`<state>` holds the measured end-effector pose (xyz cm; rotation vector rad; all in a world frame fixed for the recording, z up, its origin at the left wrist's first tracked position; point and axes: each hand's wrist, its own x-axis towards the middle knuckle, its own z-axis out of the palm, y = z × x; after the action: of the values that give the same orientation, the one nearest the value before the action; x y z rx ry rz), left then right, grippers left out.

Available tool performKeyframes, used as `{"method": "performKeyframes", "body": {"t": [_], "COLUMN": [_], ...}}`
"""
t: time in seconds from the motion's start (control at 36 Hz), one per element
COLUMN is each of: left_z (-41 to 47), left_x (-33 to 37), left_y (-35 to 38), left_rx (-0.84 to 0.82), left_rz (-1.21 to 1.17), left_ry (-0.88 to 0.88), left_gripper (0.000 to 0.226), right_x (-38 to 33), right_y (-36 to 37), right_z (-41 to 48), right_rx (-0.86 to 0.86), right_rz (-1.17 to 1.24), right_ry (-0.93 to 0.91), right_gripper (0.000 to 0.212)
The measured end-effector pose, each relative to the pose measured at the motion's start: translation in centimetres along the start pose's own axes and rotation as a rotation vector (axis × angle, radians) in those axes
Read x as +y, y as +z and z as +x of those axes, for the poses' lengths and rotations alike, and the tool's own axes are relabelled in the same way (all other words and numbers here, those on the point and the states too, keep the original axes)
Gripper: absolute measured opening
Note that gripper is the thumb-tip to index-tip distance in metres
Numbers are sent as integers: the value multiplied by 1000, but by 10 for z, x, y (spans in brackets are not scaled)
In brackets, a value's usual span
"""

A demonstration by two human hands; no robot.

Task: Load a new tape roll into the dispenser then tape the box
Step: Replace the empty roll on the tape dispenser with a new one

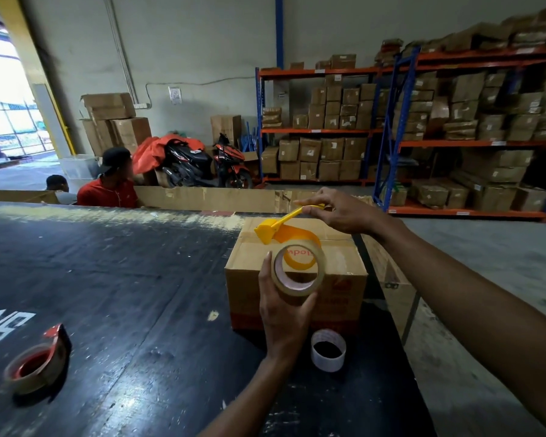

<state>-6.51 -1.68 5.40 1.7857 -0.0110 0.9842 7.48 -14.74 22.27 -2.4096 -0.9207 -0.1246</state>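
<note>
left hand [282,313]: tape roll [298,269] upright | right hand [338,209]: dispenser [286,223] pointing left

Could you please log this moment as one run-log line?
left hand: holds tape roll | right hand: holds yellow dispenser | box: untaped | roll: not loaded

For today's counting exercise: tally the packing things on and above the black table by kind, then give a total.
Tape rolls: 2 (one held, one in the red dispenser)
Dispensers: 2 (yellow, red)
Empty cores: 1
Boxes: 1
Total: 6

Both forearms are bare, no sleeves, gloves or jewellery showing.
</note>
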Motion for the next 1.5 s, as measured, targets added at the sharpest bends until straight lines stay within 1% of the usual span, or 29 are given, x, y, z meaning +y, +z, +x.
{"method": "performKeyframes", "body": {"t": [0.11, 0.28, 0.42, 0.56, 0.61, 0.67, 0.72, 0.78, 0.89, 0.94, 1.03, 1.08, 1.14, 1.22, 1.25, 1.31, 1.39, 1.5], "left_z": [13, 20, 23, 29, 33, 36, 38, 36, 27, 22, 21, 21, 19, 20, 24, 34, 46, 57], "left_x": [13, 13, 12, 16, 19, 21, 21, 21, 29, 35, 38, 33, 26, 11, 8, 7, 6, 3], "left_y": [11, 20, 25, 30, 32, 33, 36, 39, 46, 50, 52, 45, 31, 11, 7, 1, -4, -13], "left_rx": [33, 79, 104, 150, 177, 191, 191, 188, 175, 178, 147, 67, -7, -52, -50, -28, -1, 33], "left_rz": [-3, -3, -4, 15, 27, 35, 49, 56, 49, 37, -20, -93, -141, -82, -43, 14, 27, 150], "left_ry": [13, 18, 15, 43, 58, 68, 71, 74, 70, 64, 13, 14, 52, 131, 153, 188, 234, 319], "left_gripper": [112, 110, 108, 107, 106, 106, 106, 105, 106, 105, 112, 113, 100, 59, 50, 43, 37, 25], "right_x": [-6, -8, -13, -13, -12, -12, -14, -19, -31, -34, -34, -32, -31, -28, -28, -27, -30, -34], "right_y": [-2, -14, -24, -26, -25, -21, -18, -18, -11, -6, 0, -1, -7, -15, -16, -16, -15, -16], "right_z": [-5, -12, -21, -29, -31, -31, -28, -26, -19, -16, -13, -13, -14, -16, -17, -17, -14, -11], "right_rx": [-13, -20, -29, -78, -144, -243, -306, -328, -296, -260, -231, -245, -273, -334, -347, -362, -376, -380], "right_rz": [12, 12, 122, 219, 254, 270, 217, 152, -62, -136, -120, -106, -93, -47, -26, 4, 14, 8], "right_ry": [-8, -11, -14, -7, 26, 92, 136, 167, 214, 200, 161, 139, 136, 136, 132, 127, 106, 91], "right_gripper": [39, 37, 33, 34, 41, 57, 70, 72, 64, 60, 48, 50, 61, 67, 67, 67, 69, 69]}}
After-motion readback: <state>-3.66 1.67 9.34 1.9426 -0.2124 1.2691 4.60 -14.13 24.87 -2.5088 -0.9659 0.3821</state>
